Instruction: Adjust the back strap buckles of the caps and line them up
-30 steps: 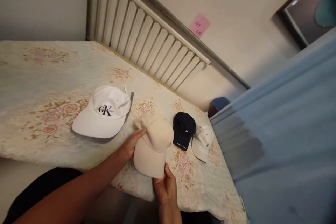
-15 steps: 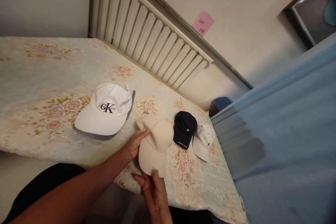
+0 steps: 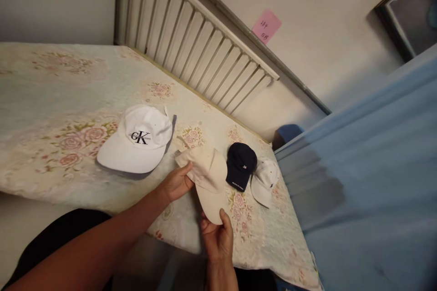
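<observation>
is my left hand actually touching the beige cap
Touching. The head view shows the left hand at the crown of the beige cap, with its thumb lying on the fabric and no gap between them.

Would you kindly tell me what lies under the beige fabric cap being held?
The pale floral bedspread lies beneath the beige fabric cap. The left hand grips its crown, the right hand its brim; the cloth directly beneath and the cap's inside are hidden.

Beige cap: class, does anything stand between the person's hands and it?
Nothing visible does. The left hand grips the beige cap at its crown, the right hand pinches its brim; the navy cap lies beside it.
</observation>
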{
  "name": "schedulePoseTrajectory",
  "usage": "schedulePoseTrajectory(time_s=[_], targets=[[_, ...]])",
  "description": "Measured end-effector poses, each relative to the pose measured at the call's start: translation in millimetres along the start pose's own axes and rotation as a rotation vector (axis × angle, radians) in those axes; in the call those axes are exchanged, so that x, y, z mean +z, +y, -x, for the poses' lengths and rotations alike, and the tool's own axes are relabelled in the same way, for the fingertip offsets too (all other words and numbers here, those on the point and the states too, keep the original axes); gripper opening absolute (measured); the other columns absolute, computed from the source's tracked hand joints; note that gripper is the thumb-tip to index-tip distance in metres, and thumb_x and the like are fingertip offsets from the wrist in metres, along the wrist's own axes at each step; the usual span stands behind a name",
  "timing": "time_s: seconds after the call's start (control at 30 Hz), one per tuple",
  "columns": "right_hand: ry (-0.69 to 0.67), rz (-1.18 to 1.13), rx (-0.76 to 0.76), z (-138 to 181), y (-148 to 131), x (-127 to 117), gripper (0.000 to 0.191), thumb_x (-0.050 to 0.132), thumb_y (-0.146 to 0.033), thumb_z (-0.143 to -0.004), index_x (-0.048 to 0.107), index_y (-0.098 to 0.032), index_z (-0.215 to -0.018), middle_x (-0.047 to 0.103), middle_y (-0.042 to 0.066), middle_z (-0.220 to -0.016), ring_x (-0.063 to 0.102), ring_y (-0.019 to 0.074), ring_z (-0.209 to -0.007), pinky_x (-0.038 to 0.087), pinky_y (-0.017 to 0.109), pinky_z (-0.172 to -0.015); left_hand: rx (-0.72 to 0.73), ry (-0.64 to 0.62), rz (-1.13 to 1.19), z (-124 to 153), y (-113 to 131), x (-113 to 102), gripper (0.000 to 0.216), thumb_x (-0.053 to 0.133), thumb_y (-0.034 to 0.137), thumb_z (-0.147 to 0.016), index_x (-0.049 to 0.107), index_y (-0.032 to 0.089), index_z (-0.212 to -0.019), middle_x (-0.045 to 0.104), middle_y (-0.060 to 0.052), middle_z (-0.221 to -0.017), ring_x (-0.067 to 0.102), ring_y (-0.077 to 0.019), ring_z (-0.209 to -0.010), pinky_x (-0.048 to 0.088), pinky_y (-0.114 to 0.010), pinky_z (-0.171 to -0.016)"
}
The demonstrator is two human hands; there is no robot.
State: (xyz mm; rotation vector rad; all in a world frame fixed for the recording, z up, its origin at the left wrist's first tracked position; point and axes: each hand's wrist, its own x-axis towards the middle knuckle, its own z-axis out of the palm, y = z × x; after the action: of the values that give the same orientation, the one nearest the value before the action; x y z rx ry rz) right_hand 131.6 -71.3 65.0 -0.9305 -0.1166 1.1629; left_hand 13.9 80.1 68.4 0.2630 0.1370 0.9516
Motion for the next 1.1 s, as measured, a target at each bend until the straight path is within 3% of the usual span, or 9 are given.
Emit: schedulePoseTrajectory(time_s=[0.1,0.2,0.37,0.5,0.73,0.93,1.1], targets=[[0.016,0.018,-0.086,-2,2,4,0.041,0.066,-0.032,-0.077,0.059,-0.021,-0.116,0.071,0.008,-0.110,0.068,0.0194,-0.088,0.054,0.031,-0.066,-0.052,-0.043,0.010,3,-8,0,0.027,0.051,0.018,-0.091,0.064,0.011,-0.113,0.072,-0.010,-0.108,0.064,-0.0217,-0.105,0.045,-0.036,-0.098],[-0.099,0.065,-0.098,-3,11,16,0.044,0.068,-0.033,-0.076,0.060,-0.020,-0.117,0.064,0.010,-0.124,0.063,0.0241,-0.107,0.052,0.040,-0.087,-0.132,-0.099,-0.010,10,-20,-2,0.027,0.049,0.020,-0.092,0.064,0.011,-0.112,0.072,-0.011,-0.106,0.062,-0.0228,-0.109,0.043,-0.037,-0.100],[-0.171,0.067,-0.168,-10,23,42,0.040,0.068,-0.031,-0.077,0.063,-0.017,-0.114,0.066,0.009,-0.120,0.061,0.0220,-0.111,0.042,0.045,-0.104,-0.262,-0.177,-0.079,20,-31,-3,0.029,0.048,0.026,-0.093,0.065,0.009,-0.110,0.072,-0.014,-0.102,0.064,-0.0237,-0.106,0.043,-0.038,-0.098],[-0.119,0.036,-0.153,-17,21,48,0.032,0.068,-0.029,-0.076,0.065,-0.018,-0.105,0.069,0.008,-0.114,0.063,0.0203,-0.107,0.044,0.044,-0.104,-0.217,-0.128,-0.048,16,-24,1,0.029,0.047,0.026,-0.093,0.064,0.009,-0.110,0.072,-0.013,-0.101,0.064,-0.0231,-0.103,0.044,-0.038,-0.097],[-0.002,0.013,-0.102,-18,1,22,0.015,0.069,-0.026,-0.074,0.068,-0.021,-0.088,0.071,0.006,-0.107,0.063,0.0191,-0.104,0.049,0.041,-0.095,-0.106,0.015,0.021,8,-15,5,0.024,0.052,0.019,-0.090,0.064,0.009,-0.108,0.072,-0.011,-0.103,0.064,-0.0190,-0.103,0.045,-0.032,-0.097],[-0.176,0.076,-0.185,-9,12,33,0.039,0.068,-0.031,-0.077,0.062,-0.024,-0.115,0.064,0.007,-0.124,0.059,0.0205,-0.114,0.042,0.045,-0.103,-0.251,-0.120,-0.016,21,-30,5,0.027,0.052,0.023,-0.090,0.064,0.013,-0.112,0.073,-0.010,-0.098,0.065,-0.0211,-0.100,0.046,-0.035,-0.093],[-0.159,0.072,-0.220,-9,15,47,0.044,0.068,-0.027,-0.076,0.060,-0.019,-0.119,0.066,0.008,-0.121,0.060,0.0214,-0.112,0.045,0.042,-0.102,-0.272,-0.198,-0.051,26,-35,2,0.025,0.055,0.022,-0.088,0.066,0.014,-0.109,0.073,-0.009,-0.090,0.066,-0.0213,-0.094,0.047,-0.035,-0.090]])
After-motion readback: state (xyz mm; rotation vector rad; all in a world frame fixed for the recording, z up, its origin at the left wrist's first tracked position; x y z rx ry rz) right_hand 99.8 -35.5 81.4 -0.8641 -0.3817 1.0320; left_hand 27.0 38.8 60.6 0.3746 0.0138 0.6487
